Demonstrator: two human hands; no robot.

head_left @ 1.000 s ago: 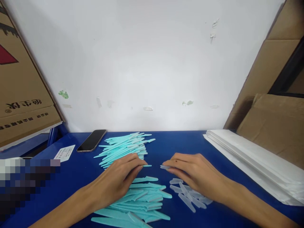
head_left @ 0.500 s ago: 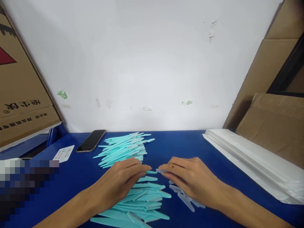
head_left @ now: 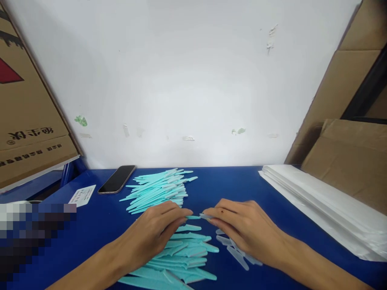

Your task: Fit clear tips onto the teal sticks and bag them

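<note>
My left hand [head_left: 165, 223] pinches a turquoise eyebrow razor [head_left: 192, 217], its end pointing right between my hands. Opposite it, my right hand [head_left: 238, 219] grips a clear plastic blade cap [head_left: 206, 216] in thumb and fingertips. Razor and cap meet end to end; whether the tip is inside the cap I cannot tell. Loose turquoise razors [head_left: 187, 251] lie beneath and in front of my left hand, partly covered by it. Several clear caps [head_left: 238, 257] rest beside and under my right hand. Farther back is a heap of turquoise razors [head_left: 160, 191], some showing pale, capped-looking ends.
A phone [head_left: 117, 179] and a printed card [head_left: 82, 195] lie at left on the blue table [head_left: 229, 185]. White sheets or bags [head_left: 326, 209] are stacked at right. Cardboard [head_left: 30, 100] stands at left, more cardboard [head_left: 347, 157] at right, and a white wall [head_left: 193, 80] behind.
My right hand's cap now sits against the razor's end, where a slight gap showed before. Both hands keep nearly the same place; the whole view shifts slightly.
</note>
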